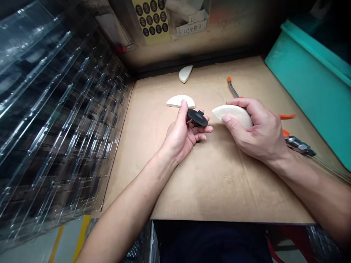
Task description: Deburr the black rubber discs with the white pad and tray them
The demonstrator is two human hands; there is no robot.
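Note:
My left hand (pixel 185 133) pinches a round black disc-shaped part (pixel 196 118) with a small raised tab, thumb on its near side and fingers behind and below. To its right, my right hand (pixel 256 128) grips a cream-white pad (pixel 234 115) with a pointed end, thumb across its face. The two held things are apart, both above the cardboard. Just beyond my left hand lies a white half-round pad (pixel 181 100). Farther back rests another half-round pad (pixel 185 74). An air blow gun (pixel 298 145) with orange parts lies partly hidden behind my right hand.
Cardboard (pixel 197 182) covers the worktop. Stacked clear plastic trays (pixel 63 120) rise along the left side. A teal bin (pixel 312 84) stands at the right. On the back wall hang a yellow sheet of black round stickers (pixel 152 18) and a clear pouch with paper labels (pixel 192 25).

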